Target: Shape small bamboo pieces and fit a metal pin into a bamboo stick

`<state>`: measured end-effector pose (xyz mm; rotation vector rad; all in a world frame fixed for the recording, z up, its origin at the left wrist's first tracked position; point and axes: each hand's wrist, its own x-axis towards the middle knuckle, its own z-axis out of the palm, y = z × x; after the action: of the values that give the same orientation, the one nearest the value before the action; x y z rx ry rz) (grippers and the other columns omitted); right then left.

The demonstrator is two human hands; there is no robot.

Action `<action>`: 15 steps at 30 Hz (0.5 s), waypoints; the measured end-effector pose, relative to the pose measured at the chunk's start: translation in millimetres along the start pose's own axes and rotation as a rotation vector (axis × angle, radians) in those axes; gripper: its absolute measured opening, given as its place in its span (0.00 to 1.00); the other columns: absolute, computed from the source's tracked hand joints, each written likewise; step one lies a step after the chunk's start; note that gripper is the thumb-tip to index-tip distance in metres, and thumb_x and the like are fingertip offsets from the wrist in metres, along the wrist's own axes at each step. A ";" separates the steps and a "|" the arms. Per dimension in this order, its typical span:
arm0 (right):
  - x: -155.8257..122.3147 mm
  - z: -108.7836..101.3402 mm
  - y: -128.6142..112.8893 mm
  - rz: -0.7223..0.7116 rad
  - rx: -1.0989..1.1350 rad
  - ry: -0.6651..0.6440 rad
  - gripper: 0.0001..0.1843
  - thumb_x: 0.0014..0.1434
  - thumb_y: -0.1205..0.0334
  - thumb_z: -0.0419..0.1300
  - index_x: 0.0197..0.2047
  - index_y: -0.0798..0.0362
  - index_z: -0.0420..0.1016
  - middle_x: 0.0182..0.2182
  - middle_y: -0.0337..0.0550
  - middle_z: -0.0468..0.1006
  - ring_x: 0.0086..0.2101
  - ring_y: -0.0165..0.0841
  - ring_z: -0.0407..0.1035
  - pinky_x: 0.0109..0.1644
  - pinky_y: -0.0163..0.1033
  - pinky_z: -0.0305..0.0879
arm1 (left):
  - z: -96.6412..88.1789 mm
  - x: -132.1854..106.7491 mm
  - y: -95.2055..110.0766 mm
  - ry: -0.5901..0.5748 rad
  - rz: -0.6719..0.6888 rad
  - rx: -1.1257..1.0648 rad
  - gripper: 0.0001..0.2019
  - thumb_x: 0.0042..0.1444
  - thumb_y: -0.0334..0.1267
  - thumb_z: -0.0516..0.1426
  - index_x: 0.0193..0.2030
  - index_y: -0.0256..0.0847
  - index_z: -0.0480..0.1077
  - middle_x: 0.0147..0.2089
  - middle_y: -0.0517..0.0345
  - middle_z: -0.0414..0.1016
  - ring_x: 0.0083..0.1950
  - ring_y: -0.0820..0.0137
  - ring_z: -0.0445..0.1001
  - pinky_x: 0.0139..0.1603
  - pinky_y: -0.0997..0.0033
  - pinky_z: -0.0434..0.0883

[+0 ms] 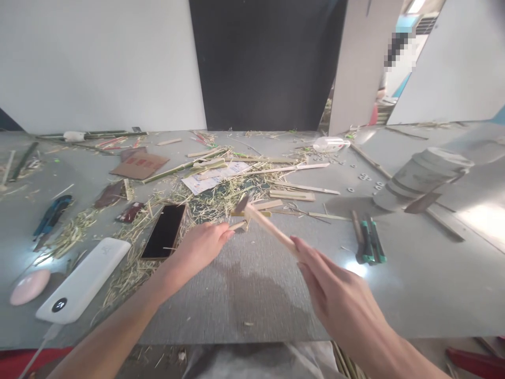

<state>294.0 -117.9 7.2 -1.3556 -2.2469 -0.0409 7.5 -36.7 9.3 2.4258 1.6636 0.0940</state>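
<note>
My right hand is closed round the wooden handle of a small hammer, whose dark head is raised over the middle of the table. My left hand pinches a short bamboo piece and holds it on the grey table just below the hammer head. Around that spot lie thin bamboo strips and shavings.
A black phone, a white power bank and a pink oval object lie at the left. Green-handled tools lie at the right, beside a grey roll and small washers. Cardboard and paper lie farther back.
</note>
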 end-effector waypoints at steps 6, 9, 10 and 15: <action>2.8 2.1 0.1 0.040 0.006 0.008 0.22 0.76 0.65 0.47 0.70 0.51 0.60 0.54 0.51 0.79 0.32 0.34 0.79 0.24 0.35 0.67 | 0.6 0.5 -0.8 -0.029 -0.023 0.008 0.19 0.75 0.43 0.46 0.43 0.39 0.75 0.31 0.53 0.79 0.31 0.64 0.77 0.28 0.70 0.56; 2.7 5.5 0.9 -0.009 -0.012 -0.036 0.20 0.76 0.65 0.45 0.67 0.53 0.63 0.49 0.51 0.81 0.32 0.36 0.79 0.24 0.36 0.67 | -0.2 0.3 -0.7 -0.031 -0.013 -0.022 0.18 0.75 0.42 0.46 0.41 0.39 0.75 0.31 0.53 0.79 0.31 0.64 0.78 0.28 0.70 0.58; 2.5 6.0 1.2 -0.016 -0.016 -0.058 0.19 0.76 0.65 0.45 0.66 0.54 0.64 0.48 0.51 0.81 0.32 0.36 0.79 0.24 0.36 0.67 | -0.4 0.2 -0.7 -0.035 -0.013 -0.025 0.18 0.75 0.42 0.46 0.41 0.39 0.75 0.31 0.53 0.79 0.31 0.64 0.78 0.28 0.70 0.58; 1.6 4.6 1.0 0.034 0.036 0.004 0.22 0.76 0.65 0.46 0.69 0.53 0.61 0.50 0.52 0.80 0.31 0.34 0.78 0.26 0.35 0.67 | -0.3 0.1 -0.4 -0.046 -0.034 0.026 0.19 0.75 0.43 0.46 0.42 0.39 0.75 0.31 0.51 0.80 0.32 0.62 0.79 0.28 0.69 0.59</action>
<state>292.4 -114.9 3.6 -1.3728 -2.2106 0.0085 7.2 -36.4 9.6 2.3988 1.6957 0.0109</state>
